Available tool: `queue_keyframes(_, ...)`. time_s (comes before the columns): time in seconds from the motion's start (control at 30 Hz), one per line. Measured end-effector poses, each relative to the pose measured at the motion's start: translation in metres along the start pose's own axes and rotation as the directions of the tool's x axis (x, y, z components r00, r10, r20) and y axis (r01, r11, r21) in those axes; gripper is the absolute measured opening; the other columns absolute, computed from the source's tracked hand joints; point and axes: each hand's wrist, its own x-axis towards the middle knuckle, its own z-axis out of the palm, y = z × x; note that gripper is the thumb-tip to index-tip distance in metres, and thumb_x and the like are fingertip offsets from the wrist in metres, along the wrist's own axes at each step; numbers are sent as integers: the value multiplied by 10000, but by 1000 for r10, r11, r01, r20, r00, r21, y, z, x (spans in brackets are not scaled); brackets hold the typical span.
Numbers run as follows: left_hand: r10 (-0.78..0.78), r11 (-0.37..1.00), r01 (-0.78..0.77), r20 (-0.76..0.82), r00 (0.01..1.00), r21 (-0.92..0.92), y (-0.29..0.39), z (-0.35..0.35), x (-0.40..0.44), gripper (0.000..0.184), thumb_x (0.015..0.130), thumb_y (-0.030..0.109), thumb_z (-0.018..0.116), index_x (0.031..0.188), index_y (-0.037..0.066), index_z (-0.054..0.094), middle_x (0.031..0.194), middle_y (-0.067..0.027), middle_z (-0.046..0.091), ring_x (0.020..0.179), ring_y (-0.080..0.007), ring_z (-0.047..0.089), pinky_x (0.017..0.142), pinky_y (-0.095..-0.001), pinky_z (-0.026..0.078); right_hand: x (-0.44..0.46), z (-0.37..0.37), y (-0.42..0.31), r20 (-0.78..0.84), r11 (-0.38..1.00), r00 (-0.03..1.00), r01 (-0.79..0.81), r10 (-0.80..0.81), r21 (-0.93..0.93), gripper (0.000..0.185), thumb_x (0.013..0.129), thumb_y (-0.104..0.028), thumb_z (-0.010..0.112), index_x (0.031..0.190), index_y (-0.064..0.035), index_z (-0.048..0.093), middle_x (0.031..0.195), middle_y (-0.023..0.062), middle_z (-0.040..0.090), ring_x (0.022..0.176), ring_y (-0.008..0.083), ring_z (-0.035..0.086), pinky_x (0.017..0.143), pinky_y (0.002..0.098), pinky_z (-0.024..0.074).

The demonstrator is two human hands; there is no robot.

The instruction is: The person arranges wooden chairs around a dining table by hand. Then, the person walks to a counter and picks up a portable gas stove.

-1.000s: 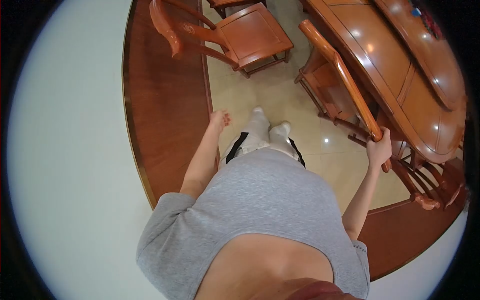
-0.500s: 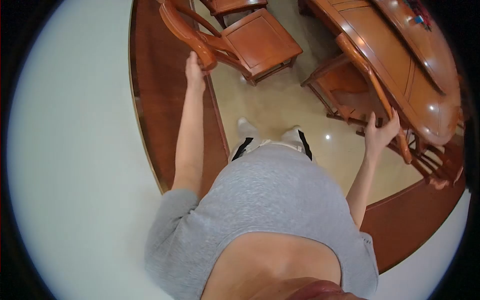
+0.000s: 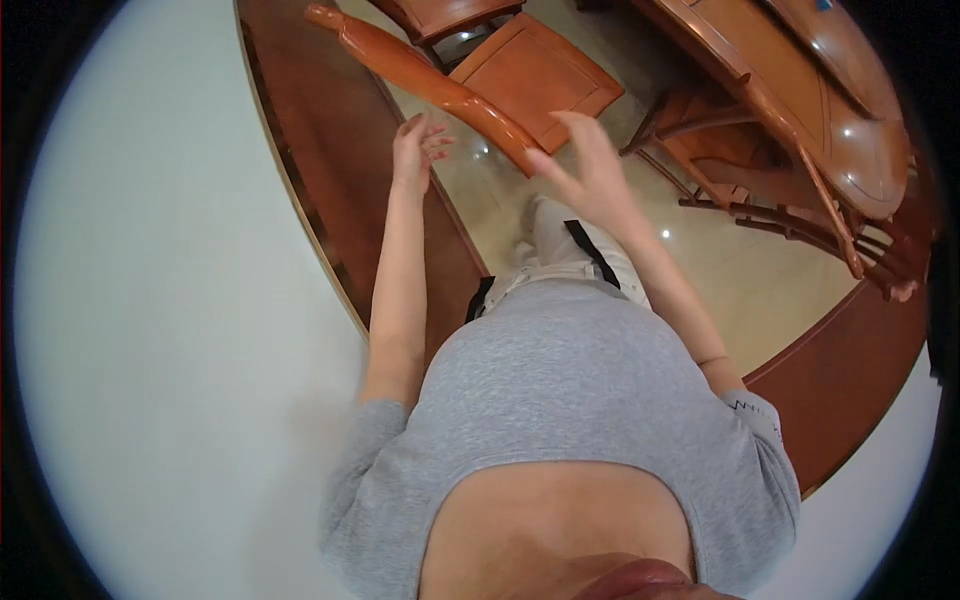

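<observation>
A polished reddish-brown wooden chair (image 3: 540,75) stands in front of me, its curved top rail (image 3: 430,82) running across the near side of the seat. My left hand (image 3: 415,152) is just below the rail with fingers loosely spread, holding nothing. My right hand (image 3: 598,175) is open at the rail's right end, thumb and fingers wide apart. The thumb overlaps the rail end in view; whether it touches I cannot tell. To the right, a second wooden chair (image 3: 715,135) stands against a wooden table (image 3: 855,165), and neither hand is on it.
Part of another chair (image 3: 450,14) shows at the top. A dark red-brown border (image 3: 330,130) runs along the floor on the left beside the white wall (image 3: 150,300). Shiny beige tiles (image 3: 720,290) lie around my feet.
My left hand has come off the chair's top rail. My right hand has left the second chair and swung left to the first chair, whose back now lies turned across my view.
</observation>
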Motion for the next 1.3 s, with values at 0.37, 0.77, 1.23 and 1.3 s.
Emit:
queue_keyframes(0.37, 0, 964, -26, -98, 995, -265, 66, -58, 137, 625, 959, 540, 421, 1308, 22, 438, 1243, -183, 540, 1116, -336, 561, 961, -453, 468, 39, 17, -18, 408, 885, 809, -466, 422, 8, 561, 779, -167, 707, 1277, -62, 469, 1082, 188, 539, 971, 402, 590, 824, 452, 499)
queue_keyframes(0.77, -451, 368, 640, 472, 758, -675, 78, -84, 270, 570, 857, 332, 668, 1240, -55, 499, 1172, -232, 584, 1111, -409, 551, 820, -456, 496, 55, 22, -17, 278, 621, 628, -774, 727, 126, 593, 669, -217, 846, 1166, -49, 570, 976, 158, 605, 852, 291, 641, 748, 372, 523)
queue_keyframes(1.23, -851, 151, 972, 477, 219, -178, 110, -72, 344, 252, 868, 74, 535, 1042, -90, 455, 837, -114, 537, 715, -171, 557, 640, -289, 529, 91, 8, -59, 282, 359, 283, -892, 917, -272, 500, 692, -360, 838, 928, 9, 598, 779, 204, 658, 773, 346, 663, 701, 414, 519)
queue_keyframes(1.3, -843, 139, 974, 495, 210, -177, 105, -76, 344, 243, 869, 76, 536, 1030, -88, 457, 831, -112, 535, 717, -171, 559, 640, -284, 528, 94, 12, -56, 230, 390, 316, -777, 921, -494, 391, 706, -230, 773, 976, -14, 591, 804, 211, 658, 802, 389, 647, 707, 459, 508)
